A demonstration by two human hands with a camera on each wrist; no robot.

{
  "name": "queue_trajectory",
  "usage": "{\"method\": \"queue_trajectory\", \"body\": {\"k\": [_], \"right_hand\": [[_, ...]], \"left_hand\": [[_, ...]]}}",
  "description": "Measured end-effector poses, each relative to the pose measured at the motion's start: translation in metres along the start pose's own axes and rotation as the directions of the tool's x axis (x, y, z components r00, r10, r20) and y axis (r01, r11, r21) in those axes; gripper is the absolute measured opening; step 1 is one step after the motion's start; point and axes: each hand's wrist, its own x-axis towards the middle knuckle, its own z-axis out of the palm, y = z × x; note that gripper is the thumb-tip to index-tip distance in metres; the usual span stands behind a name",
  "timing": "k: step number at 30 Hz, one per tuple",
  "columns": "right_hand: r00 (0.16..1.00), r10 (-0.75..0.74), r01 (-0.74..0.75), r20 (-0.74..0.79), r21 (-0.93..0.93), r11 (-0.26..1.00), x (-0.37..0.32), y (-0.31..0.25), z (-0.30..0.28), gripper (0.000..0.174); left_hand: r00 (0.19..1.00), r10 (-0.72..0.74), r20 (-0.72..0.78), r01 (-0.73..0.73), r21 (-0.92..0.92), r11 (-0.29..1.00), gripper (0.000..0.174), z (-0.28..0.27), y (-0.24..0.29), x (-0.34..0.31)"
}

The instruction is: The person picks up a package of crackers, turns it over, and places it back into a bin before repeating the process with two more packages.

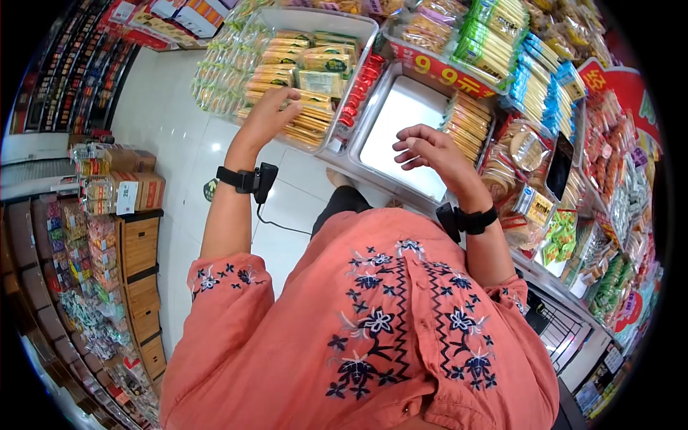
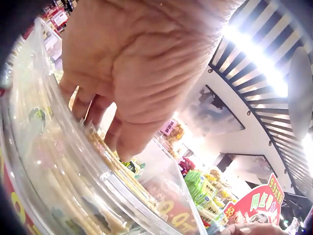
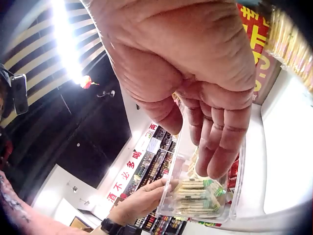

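Note:
The left hand [image 1: 269, 118] is over the near left part of a clear bin [image 1: 326, 147] filled with yellow-wrapped snack packs [image 1: 315, 107]. In the left wrist view its fingers point down beside stick-shaped packs [image 2: 122, 171]; whether they touch is unclear. Loosely bent and holding nothing, the right hand [image 1: 437, 154] hovers above a second bin with a bare white bottom [image 1: 401, 118]. Packs of sticks [image 1: 467, 129] lie along that bin's right side. In the right wrist view the right hand [image 3: 195, 88] has its fingers hanging down with nothing in them.
Red packets [image 1: 360, 89] stand between the two bins. Green packs [image 1: 489, 39], blue packs [image 1: 541, 86] and round biscuits [image 1: 527, 143] lie at the right. A red price sign [image 1: 444, 68] fronts the upper bin. Wooden drawers [image 1: 141, 247] and shelves are across the tiled aisle [image 1: 186, 158].

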Motion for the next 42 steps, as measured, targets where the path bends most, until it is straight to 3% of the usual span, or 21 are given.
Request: {"method": "queue_trajectory", "body": {"k": [2,5,8,11,14,17,20,23,26,32,35,38,39,42], "right_hand": [[1.0,0.004,-0.004,-0.001,-0.005,1.0,0.0,-0.001,0.001,0.035],[1.0,0.013,-0.013,-0.006,-0.006,1.0,0.001,-0.001,0.002,0.035],[1.0,0.027,-0.027,-0.009,0.003,1.0,0.004,0.003,0.002,0.034],[1.0,0.029,-0.029,-0.009,0.014,0.999,0.006,0.004,0.003,0.034],[0.999,0.035,-0.035,-0.013,0.002,0.999,0.006,0.003,0.004,0.033],[0.999,0.043,-0.043,-0.007,-0.003,0.999,0.008,0.007,0.001,0.031],[0.999,0.05,-0.05,-0.009,0.002,0.999,0.009,0.01,0.0,0.031],[0.998,0.062,-0.062,-0.008,-0.005,0.998,0.011,0.01,0.0,0.031],[0.997,0.073,-0.073,-0.014,-0.01,0.997,0.011,0.011,-0.001,0.031],[0.997,0.073,-0.074,-0.019,-0.011,0.997,0.01,0.013,-0.003,0.031],[0.996,0.083,-0.083,-0.024,-0.016,0.996,0.01,0.015,-0.004,0.031],[0.996,0.083,-0.083,-0.03,-0.018,0.996,0.009,0.014,-0.005,0.032],[0.996,0.082,-0.083,-0.033,-0.021,0.996,0.009,0.014,-0.006,0.032],[0.997,0.071,-0.072,-0.039,-0.025,0.997,0.01,0.011,-0.005,0.033]], "left_hand": [[1.0,0.017,0.023,-0.019,0.049,0.999,0.035,0.001,0.003,0.001],[0.977,-0.194,0.089,0.204,-0.108,0.973,0.037,0.001,0.01,0.007],[0.967,-0.239,0.092,0.247,-0.084,0.965,0.038,0.003,0.008,0.016],[0.995,-0.095,0.01,0.094,0.088,0.992,0.04,0.007,0.002,0.02],[0.999,0.028,-0.046,-0.024,0.081,0.996,0.034,0.009,0.007,0.019],[0.995,0.089,-0.049,-0.082,0.121,0.989,0.035,0.01,0.001,0.02],[0.997,-0.068,-0.031,0.071,0.112,0.991,0.037,0.009,0.007,0.017],[0.998,0.064,-0.02,-0.059,0.195,0.979,0.036,0.008,0.003,0.019],[0.997,0.076,-0.003,-0.074,0.156,0.985,0.035,0.01,-0.007,0.025],[0.988,-0.053,0.142,0.06,-0.047,0.997,0.034,0.001,-0.008,0.021],[0.955,-0.201,0.218,0.257,-0.268,0.928,0.036,-0.008,0.005,0.018],[0.996,-0.035,0.086,0.038,-0.04,0.998,0.033,-0.024,0.001,0.018],[0.997,0.067,0.029,-0.065,-0.078,0.995,0.03,-0.029,-0.004,0.017],[0.997,-0.073,-0.02,0.067,-0.234,0.97,0.03,-0.05,0.025,0.006]]}}
